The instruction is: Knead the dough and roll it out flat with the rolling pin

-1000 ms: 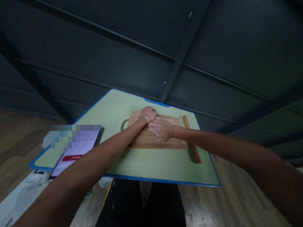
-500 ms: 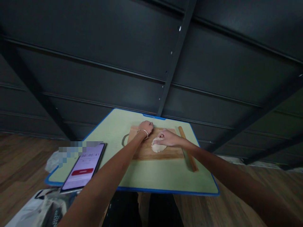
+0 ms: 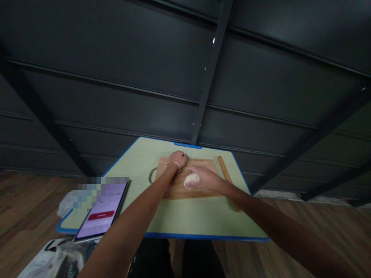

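Note:
A lump of pale dough (image 3: pixel 191 180) rests on the wooden cutting board (image 3: pixel 185 193). My right hand (image 3: pixel 204 177) curls around the dough from the right, with thumb and fingers on either side of it. At the board's far edge lies my left hand (image 3: pixel 177 157), closed, with a thin bangle at the wrist; its fingers are partly hidden and appear to grip that edge. The board's metal handle (image 3: pixel 150 175) sticks out at its left. A wooden rolling pin (image 3: pixel 224 168) lies along the right side, partly behind my right forearm.
The small table (image 3: pixel 185 220) has a pale green top and a blue rim. A large phone or tablet (image 3: pixel 104 208) with a timer lies at its left. Plastic bags (image 3: pixel 68 255) sit low on the left. A dark metal panel wall (image 3: pixel 139 108) rises behind the table.
The dough has gone from a flattened, spread shape to a rounder, gathered lump. My right hand has turned over it and opened wider around it. My left hand stays in place.

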